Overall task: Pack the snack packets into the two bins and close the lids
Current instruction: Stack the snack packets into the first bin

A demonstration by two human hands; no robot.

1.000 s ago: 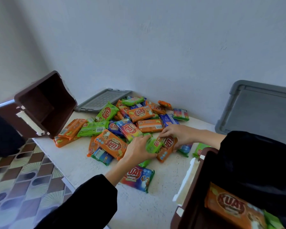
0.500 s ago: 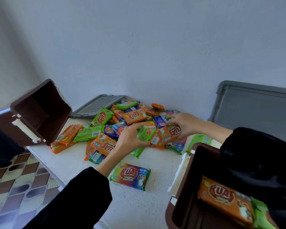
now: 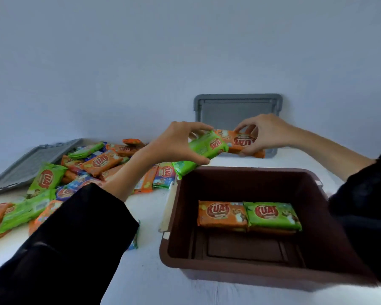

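Pinching a green packet (image 3: 207,146) in the left hand (image 3: 176,143), thumb beneath and curled fingers over the top edge. Held it above the far rim of the brown bin (image 3: 169,256), overlapping an orange packet (image 3: 240,143). Gripped that orange packet with the right hand (image 3: 264,134), fingertips curled round its far end. Saw inside the bin a second orange packet (image 3: 221,213) and a second green packet (image 3: 272,215), flat, side by side, touching. Noted a heap of packets (image 3: 97,161) on the white table (image 3: 145,278) left of the bin, a flat grey lid (image 3: 31,161) beside the heap, an upright grey lid (image 3: 235,108) against the wall behind the hands.
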